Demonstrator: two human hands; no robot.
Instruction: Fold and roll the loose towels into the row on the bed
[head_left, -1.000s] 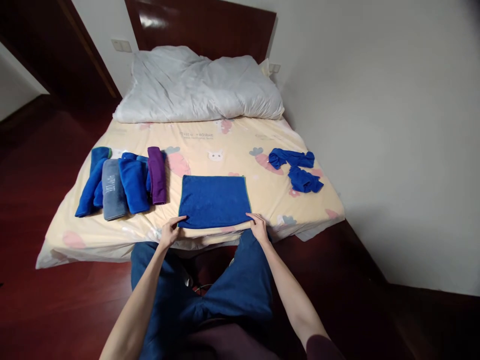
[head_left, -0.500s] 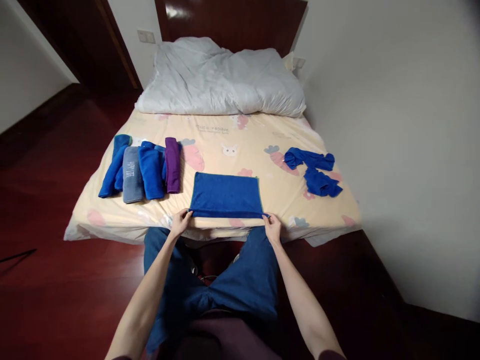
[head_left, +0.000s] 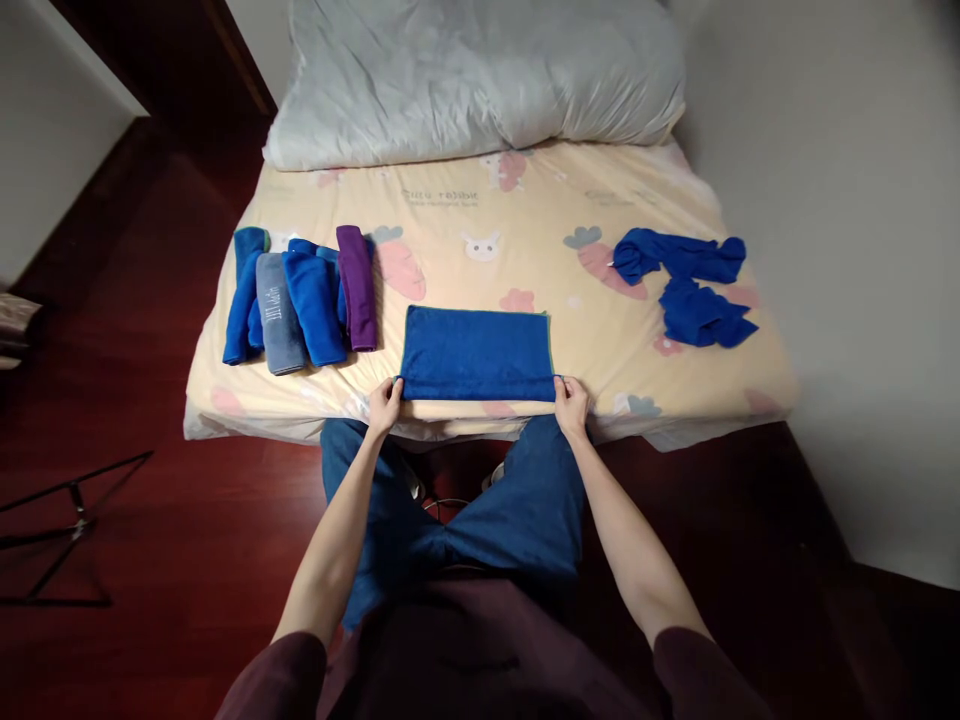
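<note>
Pinching the near corners of the folded blue towel (head_left: 478,352), the left hand (head_left: 385,405) and right hand (head_left: 573,403) each close on the soft, napped cloth at the bed (head_left: 525,215) edge. Folding looks midway; another fold would need both corners lifted evenly. Beyond the left hand lie rolled towels (head_left: 300,295); beyond the right, crumpled blue cloths (head_left: 686,285), perhaps two.

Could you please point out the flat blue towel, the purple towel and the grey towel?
flat blue towel (head_left: 478,352), head view, middle of its top face.
purple towel (head_left: 358,285), head view, middle of the roll.
grey towel (head_left: 278,315), head view, middle, near its lettering.
</note>
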